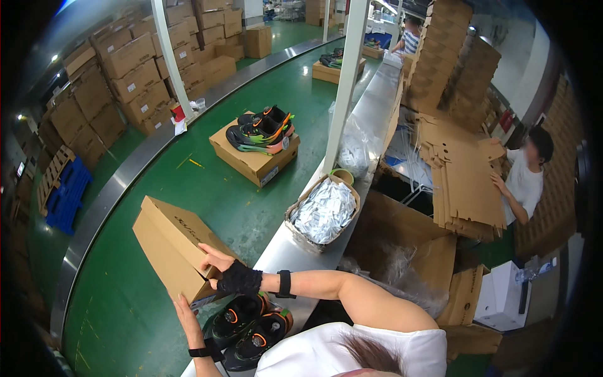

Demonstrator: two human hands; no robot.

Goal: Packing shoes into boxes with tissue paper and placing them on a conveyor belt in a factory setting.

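A brown cardboard shoebox (166, 242) sits at an angle on the green conveyor belt in front of me. My right hand (223, 264), in a black fuzzy fingerless glove, grips the lid edge at the box's near right corner, fingers on top and thumb lower down. A narrow dark gap shows under the lid there. My left hand (184, 314) lies against the near end of the box, its visible fingers stretched out. Close beside my hands, a pair of black sneakers (257, 330) with orange and green trim stands at the belt's near edge, partly hidden by my arms.
Farther along the belt, similar sneakers (262, 130) rest on a closed shoebox (254, 160). A carton of small white packets (323, 210) stands on the metal ledge, near a white post (344, 94). At right, a co-worker (526, 169) handles stacked flat cardboard (461, 169).
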